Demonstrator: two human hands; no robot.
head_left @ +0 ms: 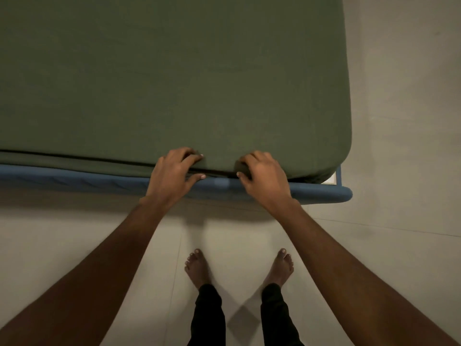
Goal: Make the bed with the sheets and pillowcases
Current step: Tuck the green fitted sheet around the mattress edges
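Two forearms (104, 265) were seen stretched to the bed's near edge, where the left hand (172, 171) and right hand (264, 173) were each curled on the green sheet (174, 83), fingers on top and thumb under its hem, just above the blue frame (74, 177). The sheet was found spread flat, its right corner wrapped. Tucking was judged in hand; next the hem would need pushing in along the looser left stretch.

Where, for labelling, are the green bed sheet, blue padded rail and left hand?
green bed sheet (174, 71): head view, flat top.
blue padded rail (74, 179): head view, left stretch.
left hand (172, 171): head view, back.
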